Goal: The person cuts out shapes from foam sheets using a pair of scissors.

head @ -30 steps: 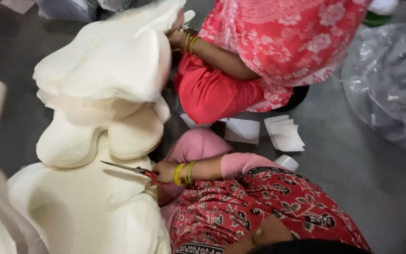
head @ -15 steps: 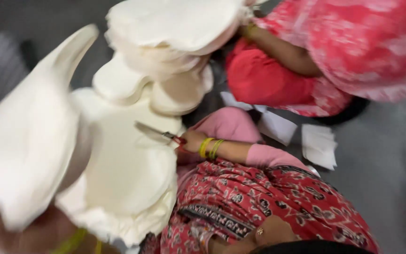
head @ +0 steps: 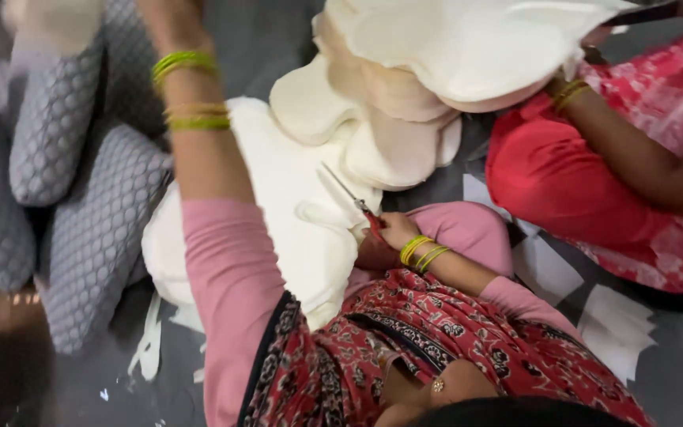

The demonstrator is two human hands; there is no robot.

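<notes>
Scissors [head: 351, 199] in right hand [head: 383, 237], blades up-left over cream foam sheet [head: 278, 182]

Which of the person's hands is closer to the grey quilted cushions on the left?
Left. The left hand is out of frame past the top edge; its forearm reaches up beside the grey quilted cushions. The right hand holds scissors beyond the cream foam pieces.

No packages, labels, signs or screens show here; only plain white paper pieces [head: 614, 324] lie on the grey floor [head: 677, 379] at right.
</notes>
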